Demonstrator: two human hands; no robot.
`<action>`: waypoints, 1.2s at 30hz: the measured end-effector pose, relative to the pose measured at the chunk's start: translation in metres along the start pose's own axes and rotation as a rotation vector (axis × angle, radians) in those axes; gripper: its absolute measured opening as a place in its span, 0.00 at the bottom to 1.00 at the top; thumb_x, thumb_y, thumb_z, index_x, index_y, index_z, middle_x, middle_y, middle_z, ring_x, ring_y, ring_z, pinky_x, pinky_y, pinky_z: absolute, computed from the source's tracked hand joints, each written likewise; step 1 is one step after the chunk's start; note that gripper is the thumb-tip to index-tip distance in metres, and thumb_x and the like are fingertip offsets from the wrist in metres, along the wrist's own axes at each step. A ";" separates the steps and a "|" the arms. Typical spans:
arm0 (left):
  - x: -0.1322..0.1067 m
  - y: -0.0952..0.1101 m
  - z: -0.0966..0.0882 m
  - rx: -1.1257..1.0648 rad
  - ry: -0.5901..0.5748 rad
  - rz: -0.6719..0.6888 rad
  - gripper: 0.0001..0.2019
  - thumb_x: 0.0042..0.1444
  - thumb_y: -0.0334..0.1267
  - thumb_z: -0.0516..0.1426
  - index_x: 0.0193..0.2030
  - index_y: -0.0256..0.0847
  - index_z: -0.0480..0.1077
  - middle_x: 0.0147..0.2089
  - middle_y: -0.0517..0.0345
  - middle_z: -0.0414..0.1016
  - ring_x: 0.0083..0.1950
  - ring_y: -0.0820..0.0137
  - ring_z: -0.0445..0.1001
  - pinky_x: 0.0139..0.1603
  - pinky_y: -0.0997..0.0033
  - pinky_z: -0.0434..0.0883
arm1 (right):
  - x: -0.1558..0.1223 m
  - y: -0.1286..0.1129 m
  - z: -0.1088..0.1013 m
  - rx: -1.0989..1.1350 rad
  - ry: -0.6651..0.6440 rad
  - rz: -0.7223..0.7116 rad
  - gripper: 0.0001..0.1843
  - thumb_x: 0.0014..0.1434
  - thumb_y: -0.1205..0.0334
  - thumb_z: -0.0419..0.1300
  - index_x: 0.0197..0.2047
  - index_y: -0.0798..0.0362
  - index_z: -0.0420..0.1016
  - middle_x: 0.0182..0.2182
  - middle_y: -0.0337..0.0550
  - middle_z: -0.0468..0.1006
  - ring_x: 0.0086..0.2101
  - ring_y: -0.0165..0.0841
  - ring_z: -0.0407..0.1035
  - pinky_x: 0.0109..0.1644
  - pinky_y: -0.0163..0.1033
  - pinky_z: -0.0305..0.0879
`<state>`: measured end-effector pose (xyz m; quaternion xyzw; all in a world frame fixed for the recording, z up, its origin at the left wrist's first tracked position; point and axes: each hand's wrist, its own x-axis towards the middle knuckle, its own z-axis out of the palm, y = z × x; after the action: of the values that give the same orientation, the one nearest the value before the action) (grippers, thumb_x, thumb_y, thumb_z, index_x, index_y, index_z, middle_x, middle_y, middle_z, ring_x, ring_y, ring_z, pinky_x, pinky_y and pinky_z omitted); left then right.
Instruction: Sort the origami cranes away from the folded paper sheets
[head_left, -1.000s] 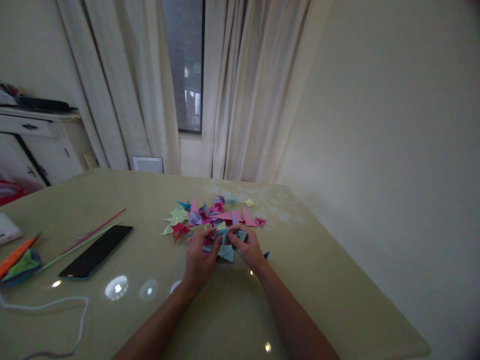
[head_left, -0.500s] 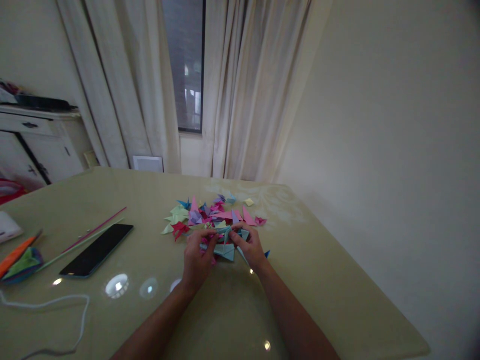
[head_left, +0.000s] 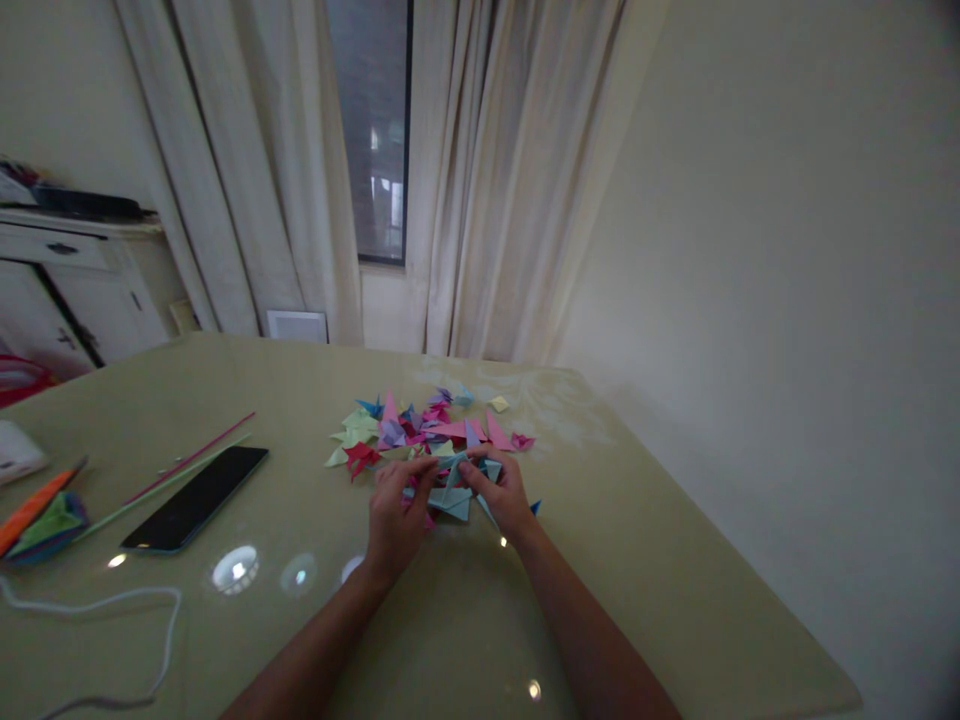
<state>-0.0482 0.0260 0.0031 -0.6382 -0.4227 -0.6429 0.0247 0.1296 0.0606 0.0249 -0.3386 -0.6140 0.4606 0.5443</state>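
A light-blue folded paper piece is held between two bare hands, just above the near side of a heap of folded paper. By the left hand, its left edge is pinched, with the thumb and forefinger drawn nearly together and the other fingers curled. By the right hand, the opposite side is gripped, the thumb being laid against the paper's near face and the fingers bent behind it (their tips are hidden, so how tightly they are closed cannot be told). Just below the held piece, another light-blue sheet is seen, partly covered by the hands. The heap is made up of pink, purple, blue and green shapes; a red piece is placed at its left side, and a pale yellow one is set slightly apart at the far right. A dark-blue tip is glimpsed beside the right wrist. Well to the left, a black phone is laid flat on the table, and near it a pink stick, a pale green stick and a white cable are spread.
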 end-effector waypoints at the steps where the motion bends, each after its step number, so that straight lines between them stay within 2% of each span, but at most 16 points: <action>1: 0.000 0.000 0.000 0.000 -0.001 0.000 0.06 0.70 0.40 0.61 0.49 0.45 0.78 0.42 0.56 0.83 0.42 0.65 0.79 0.46 0.66 0.71 | 0.000 -0.001 0.000 0.000 -0.002 0.003 0.19 0.57 0.44 0.73 0.39 0.52 0.82 0.25 0.37 0.76 0.24 0.29 0.68 0.28 0.34 0.64; 15: -0.001 0.002 0.000 -0.007 -0.012 -0.055 0.08 0.71 0.41 0.59 0.50 0.45 0.79 0.43 0.54 0.83 0.44 0.63 0.79 0.46 0.64 0.72 | -0.001 -0.003 0.001 -0.023 0.004 0.002 0.20 0.58 0.42 0.72 0.39 0.51 0.81 0.24 0.37 0.76 0.24 0.29 0.66 0.28 0.34 0.62; 24: -0.001 0.002 -0.001 -0.004 -0.031 -0.038 0.08 0.71 0.40 0.59 0.50 0.45 0.78 0.43 0.55 0.83 0.43 0.64 0.79 0.46 0.64 0.70 | -0.001 -0.002 0.000 -0.014 0.008 0.013 0.20 0.58 0.43 0.72 0.38 0.52 0.80 0.25 0.37 0.78 0.23 0.29 0.68 0.29 0.34 0.64; 36: 0.000 0.004 -0.001 0.007 -0.044 -0.027 0.08 0.71 0.42 0.58 0.49 0.44 0.78 0.41 0.54 0.83 0.42 0.63 0.79 0.46 0.63 0.71 | -0.001 -0.004 0.000 -0.006 -0.018 0.022 0.20 0.57 0.43 0.73 0.38 0.51 0.80 0.23 0.36 0.76 0.23 0.30 0.69 0.28 0.34 0.64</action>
<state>-0.0469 0.0226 0.0059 -0.6463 -0.4339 -0.6276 0.0091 0.1297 0.0582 0.0284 -0.3425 -0.6165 0.4679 0.5326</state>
